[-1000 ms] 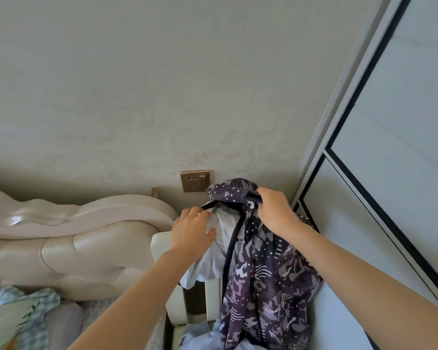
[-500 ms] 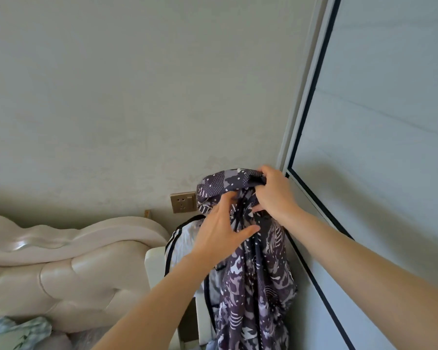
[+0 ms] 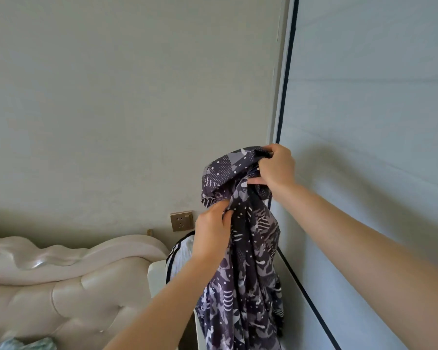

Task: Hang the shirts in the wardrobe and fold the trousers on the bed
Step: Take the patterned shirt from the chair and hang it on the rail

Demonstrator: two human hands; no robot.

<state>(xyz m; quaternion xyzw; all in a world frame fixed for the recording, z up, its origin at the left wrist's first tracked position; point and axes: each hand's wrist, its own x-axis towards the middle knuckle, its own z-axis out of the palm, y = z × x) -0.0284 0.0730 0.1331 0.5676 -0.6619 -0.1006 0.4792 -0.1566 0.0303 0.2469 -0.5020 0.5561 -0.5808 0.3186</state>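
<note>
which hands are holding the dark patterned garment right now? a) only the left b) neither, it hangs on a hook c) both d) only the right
C: the right hand grips the bunched top of the patterned garment, while the left hand pinches its fabric a little lower, so it hangs from both.

A thin, smooth printed cloth is seen in the patterned shirt point(image 3: 248, 261) at centre. Glossy, leather-like padding is shown on the headboard point(image 3: 61, 286), lower left. A brushed metallic finish is borne by the socket plate point(image 3: 181, 220); the wall point(image 3: 124, 97) is matt.
</note>
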